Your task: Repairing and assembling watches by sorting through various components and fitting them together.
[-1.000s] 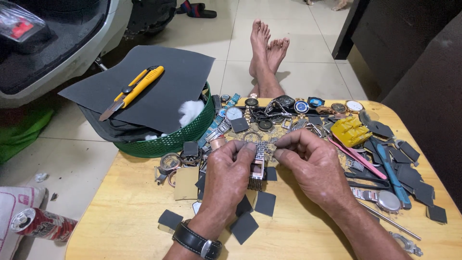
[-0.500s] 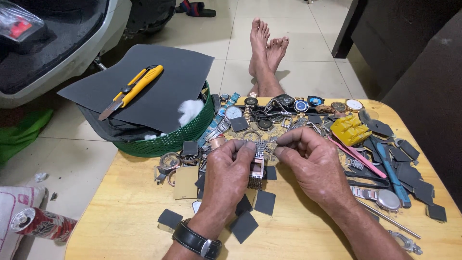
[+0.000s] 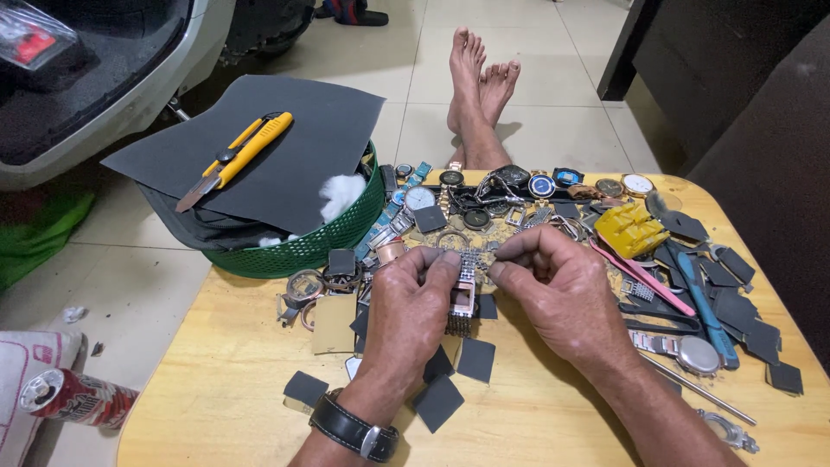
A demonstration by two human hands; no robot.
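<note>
I pinch a metal-link watch band (image 3: 468,264) between both hands over the middle of the tabletop (image 3: 216,363): my left hand (image 3: 413,303) grips it from one side with thumb and fingertips, my right hand (image 3: 553,290) from the other. The rectangular watch case (image 3: 462,300) hangs just below my fingers, with more links trailing under it. I judge the band light but slippery and loose at every joint, so it is best gripped by the flat link edges close to the case, not by the dangling end. Small dark sandpaper squares (image 3: 475,359) lie near my wrists. Toward the far edge sits a heap of watches (image 3: 519,195), and at the far left corner a green basket (image 3: 341,233) carries a dark sheet with a yellow utility knife (image 3: 242,156).
</note>
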